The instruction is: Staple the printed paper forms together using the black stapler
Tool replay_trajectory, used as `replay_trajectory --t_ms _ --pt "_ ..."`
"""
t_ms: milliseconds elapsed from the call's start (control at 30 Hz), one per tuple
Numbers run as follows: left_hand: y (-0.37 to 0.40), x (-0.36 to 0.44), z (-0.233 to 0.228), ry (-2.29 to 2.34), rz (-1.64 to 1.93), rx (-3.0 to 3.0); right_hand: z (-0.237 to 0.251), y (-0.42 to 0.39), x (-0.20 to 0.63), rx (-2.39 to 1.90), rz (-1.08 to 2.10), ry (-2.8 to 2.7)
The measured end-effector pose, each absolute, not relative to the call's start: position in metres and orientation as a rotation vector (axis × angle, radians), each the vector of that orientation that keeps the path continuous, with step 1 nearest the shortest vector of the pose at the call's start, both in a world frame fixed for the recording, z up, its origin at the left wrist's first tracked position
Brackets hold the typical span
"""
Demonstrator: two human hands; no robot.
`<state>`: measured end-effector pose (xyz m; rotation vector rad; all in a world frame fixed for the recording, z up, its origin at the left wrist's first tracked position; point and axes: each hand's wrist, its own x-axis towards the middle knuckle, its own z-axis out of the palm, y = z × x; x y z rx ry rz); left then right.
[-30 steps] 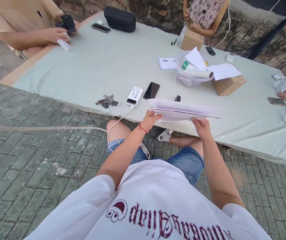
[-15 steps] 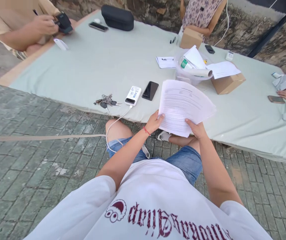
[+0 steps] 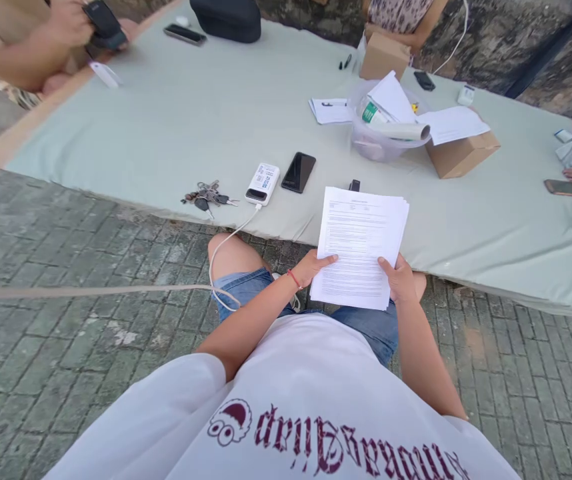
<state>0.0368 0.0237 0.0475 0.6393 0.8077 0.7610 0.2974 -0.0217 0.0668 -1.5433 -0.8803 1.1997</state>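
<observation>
A stack of printed sheets [image 3: 361, 243] is held with its printed face up over the near edge of the worktop [image 3: 191, 127], its far half above the pale green cover and its near half above the lap. The stack is gripped at its lower left side by the left hand [image 3: 312, 267], the thumb laid across the top sheet and the fingers closed beneath it. The lower right side is clasped by the right hand [image 3: 400, 280], its thumb likewise pressed on the top sheet. The top corners of the sheets are slightly fanned.

Just beyond the stack's far edge a small black object [image 3: 355, 185] lies on the worktop. To the left of it, near the near edge, a black phone [image 3: 299, 172] is laid face up, and just beside that a white power bank [image 3: 263, 184] is seen, with a white cable [image 3: 226, 247] running from it over the near edge. A bunch of keys [image 3: 209, 195] lies further left along the same edge.

Towards the far right, a clear plastic bag [image 3: 381, 133] with papers and a rolled sheet is set next to a cardboard box [image 3: 461, 153]. A second box [image 3: 383, 57] stands at the far edge. At the far left corner a dark device [image 3: 103, 23] is held by another person's hand [image 3: 69, 20], and a black case [image 3: 226, 19] rests nearby.
</observation>
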Motion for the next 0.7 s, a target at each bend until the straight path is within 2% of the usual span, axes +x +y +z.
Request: replay_trajectory --t_ms 133,700 --pt "0.025 0.038 0.045 0.805 0.783 0.617 0.059 -0.027 0.284 -1.471 1.109 -0.834" --pt "0.02 0.032 0.011 0.956 0.822 0.582 0.023 -0.06 0.261 -1.563 1.297 -0.53"
